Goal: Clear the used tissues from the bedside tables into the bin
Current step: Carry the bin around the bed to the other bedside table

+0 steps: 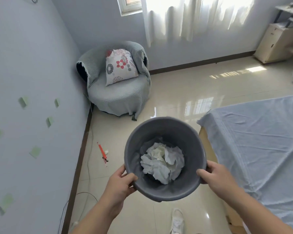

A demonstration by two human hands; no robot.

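Note:
I hold a round grey bin [189, 137] in the air in front of me, above the tiled floor. My left hand [120, 181] grips its near left rim, thumb inside. My right hand [215, 174] grips its near right rim, thumb over the edge. Several crumpled white tissues [162, 162] lie at the bottom of the bin. No bedside table is in view.
A bed with a pale blue sheet [260, 141] fills the right side. A round grey armchair [118, 97] with a floral cushion [120, 66] stands in the far left corner. An orange tool [102, 152] and cables lie on the floor by the left wall. A cabinet [274, 43] stands far right.

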